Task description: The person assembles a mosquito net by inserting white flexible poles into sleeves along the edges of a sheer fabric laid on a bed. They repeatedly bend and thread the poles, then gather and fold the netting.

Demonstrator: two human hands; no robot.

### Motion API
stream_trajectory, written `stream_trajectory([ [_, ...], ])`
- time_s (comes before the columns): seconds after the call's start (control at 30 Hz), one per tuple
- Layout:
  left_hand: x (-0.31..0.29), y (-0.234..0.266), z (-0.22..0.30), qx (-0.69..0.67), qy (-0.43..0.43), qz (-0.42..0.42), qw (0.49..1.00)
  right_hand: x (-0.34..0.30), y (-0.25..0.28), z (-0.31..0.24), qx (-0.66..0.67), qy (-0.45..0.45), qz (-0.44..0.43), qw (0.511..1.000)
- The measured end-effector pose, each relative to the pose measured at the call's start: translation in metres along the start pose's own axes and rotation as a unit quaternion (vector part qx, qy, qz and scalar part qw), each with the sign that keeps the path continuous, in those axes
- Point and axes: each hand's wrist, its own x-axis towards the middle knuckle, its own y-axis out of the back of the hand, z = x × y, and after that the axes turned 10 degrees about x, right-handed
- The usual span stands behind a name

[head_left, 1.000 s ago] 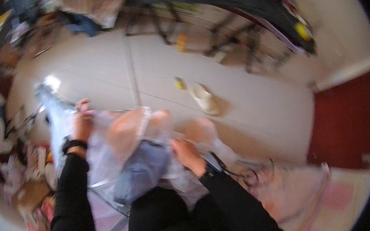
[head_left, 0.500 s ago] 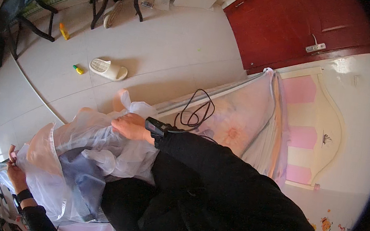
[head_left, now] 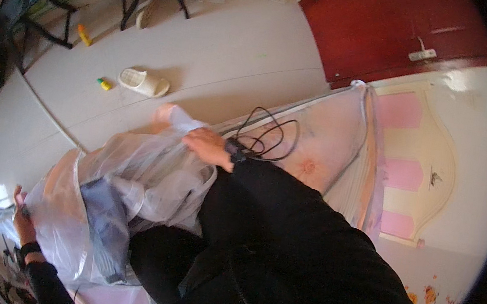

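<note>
A sheer white mosquito net (head_left: 149, 164) with peach-coloured trim lies bunched across my lap. My right hand (head_left: 210, 146) is closed on its far edge, near a loose white strip (head_left: 183, 121); motion blurs the fingers. Over at the left, my left hand (head_left: 24, 223) grips the net's outer edge, beside some pale bluish tubing (head_left: 0, 221). What lies inside its fingers is partly hidden. Beneath the netting a grey-blue cloth (head_left: 103, 213) shows through. To the right, more net with white piped edges stretches over a peach flowered sheet (head_left: 310, 161).
A cream and pink headboard (head_left: 422, 169) stands at the right, a red door (head_left: 394, 36) behind. On the tiled floor are a white slipper (head_left: 143, 83), a small yellow bottle (head_left: 103, 83) and a thin white pole (head_left: 46, 107). A black cable (head_left: 267, 133) loops by my right wrist.
My right hand has moved right and slightly away from me, pulling the net's edge with it. My left hand has shifted only slightly and stays at the net's left edge.
</note>
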Motion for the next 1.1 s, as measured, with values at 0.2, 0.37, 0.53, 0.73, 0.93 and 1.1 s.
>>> stream_trajectory([
  [0.2,0.008,-0.113,0.046,0.472,-0.148,0.332,0.803,-0.089,0.040,0.028,-0.097,-0.264,0.124,0.952],
  [0.37,-0.033,-0.303,0.087,0.552,-0.189,0.018,0.812,-0.146,0.031,0.062,0.050,-0.539,-0.019,0.841],
  [0.53,-0.100,-0.455,0.119,0.572,-0.221,-0.342,0.712,-0.145,0.011,0.085,0.071,-0.566,-0.079,0.818],
  [0.73,-0.113,-0.491,0.105,0.636,-0.172,-0.435,0.613,-0.132,0.000,0.089,0.032,-0.595,-0.052,0.801],
  [0.93,-0.102,-0.502,0.109,0.656,-0.106,-0.489,0.565,-0.142,-0.020,0.096,0.003,-0.552,-0.037,0.833],
  [1.1,-0.113,-0.475,0.151,0.609,-0.179,-0.455,0.624,-0.152,-0.033,0.101,-0.292,-0.524,-0.023,0.800],
])
